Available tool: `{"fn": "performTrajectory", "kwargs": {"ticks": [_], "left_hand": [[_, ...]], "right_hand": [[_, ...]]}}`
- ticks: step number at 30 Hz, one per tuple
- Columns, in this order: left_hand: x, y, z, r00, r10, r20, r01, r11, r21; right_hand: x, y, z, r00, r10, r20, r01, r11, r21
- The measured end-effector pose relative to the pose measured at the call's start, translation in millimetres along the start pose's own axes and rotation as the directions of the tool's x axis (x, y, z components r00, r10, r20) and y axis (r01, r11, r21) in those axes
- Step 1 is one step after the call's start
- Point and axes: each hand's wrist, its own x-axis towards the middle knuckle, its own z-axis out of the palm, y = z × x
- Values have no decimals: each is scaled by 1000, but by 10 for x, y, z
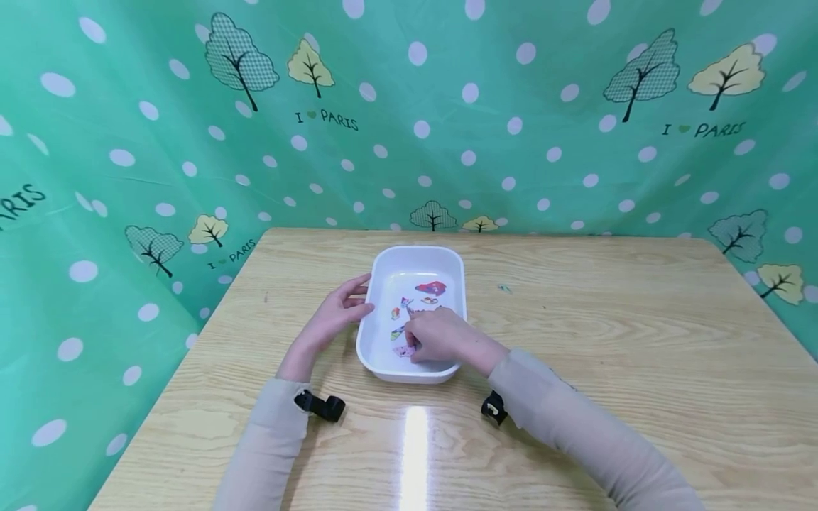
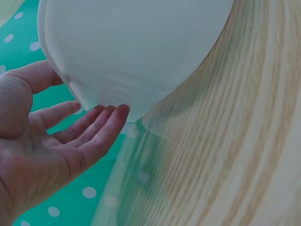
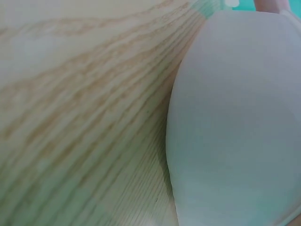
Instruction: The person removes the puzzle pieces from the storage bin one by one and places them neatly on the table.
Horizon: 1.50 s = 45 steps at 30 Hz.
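A white tub (image 1: 414, 377) holds several small colourful cutouts, among them a red one (image 1: 431, 288) towards the far end and a pink one (image 1: 404, 351) near the close end. At the tub's left side, my left hand (image 1: 335, 312) has its thumb by the rim. The left wrist view shows that hand (image 2: 61, 127) with loosely bent fingers against the tub's outer wall (image 2: 127, 52). My right hand (image 1: 441, 336) reaches over the right rim among the cutouts; its fingertips are partly hidden. Only the tub's wall (image 3: 235, 117) fills much of the right wrist view.
The tub stands on a wooden table (image 1: 607, 341). A tiny teal scrap (image 1: 505, 288) lies to its right. Behind the table hangs a green dotted cloth (image 1: 383, 170) with printed trees. Black wrist cameras (image 1: 322, 407) sit at both sleeves.
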Motion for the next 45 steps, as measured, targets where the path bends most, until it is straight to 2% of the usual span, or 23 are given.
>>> {"fn": "performTrajectory", "kwargs": {"ticks": [5,14,21,25,32,45], "left_hand": [[40,-106,-2,1000,-2,-13,3,1000,12],[35,-91,-1,1000,8,-18,-8,1000,5],[53,-100,-5,1000,12,-16,-11,1000,21],[57,-101,-4,1000,12,-17,-12,1000,23],[58,-100,-6,1000,6,-24,-5,999,31],[52,-90,-9,1000,3,-25,-3,1000,25]], "right_hand": [[-7,-1,-2,1000,6,5,-6,1000,19],[-11,20,-10,1000,4,-5,-4,998,63],[-5,21,-18,1000,19,-7,-19,998,61],[-1,26,-17,998,29,-47,-26,998,59],[25,59,1,989,-4,-151,16,997,79],[-32,61,-94,976,-7,-216,40,988,150]]}}
